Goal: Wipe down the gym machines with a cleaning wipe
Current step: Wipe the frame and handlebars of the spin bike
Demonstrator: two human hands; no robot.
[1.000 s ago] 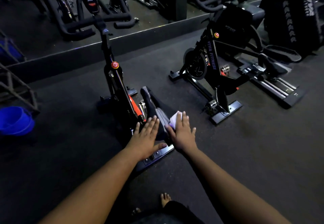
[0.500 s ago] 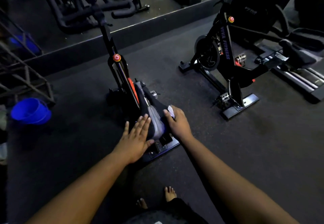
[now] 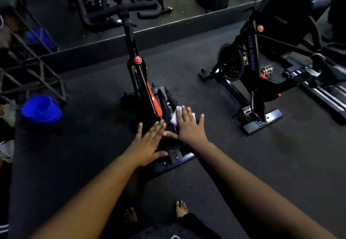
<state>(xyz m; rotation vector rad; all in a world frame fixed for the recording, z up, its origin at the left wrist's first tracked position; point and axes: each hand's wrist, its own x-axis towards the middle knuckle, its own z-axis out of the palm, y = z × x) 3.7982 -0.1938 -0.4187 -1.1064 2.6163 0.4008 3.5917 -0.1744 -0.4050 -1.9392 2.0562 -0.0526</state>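
Note:
A black spin bike point(image 3: 138, 81) with a red knob stands right in front of me, seen from behind. Its black saddle point(image 3: 166, 106) points away from me. My right hand point(image 3: 189, 128) lies flat with straight, spread fingers on the saddle's right side and presses a white cleaning wipe point(image 3: 177, 115) against it; the wipe shows past my fingertips. My left hand point(image 3: 148, 145) rests flat on the saddle's left rear, fingers straight, holding nothing. The two thumbs nearly touch.
A second black spin bike point(image 3: 250, 70) stands to the right. A blue bucket point(image 3: 42, 108) sits on the floor at the left beside a metal rack point(image 3: 33, 66). A wall mirror point(image 3: 168, 3) runs behind the bikes. My bare feet point(image 3: 180, 208) stand on the dark rubber floor.
My right hand went from curled round the wipe at the saddle's right edge to flat with fingers spread, sliding the wipe forward. My left hand stayed flat on the saddle.

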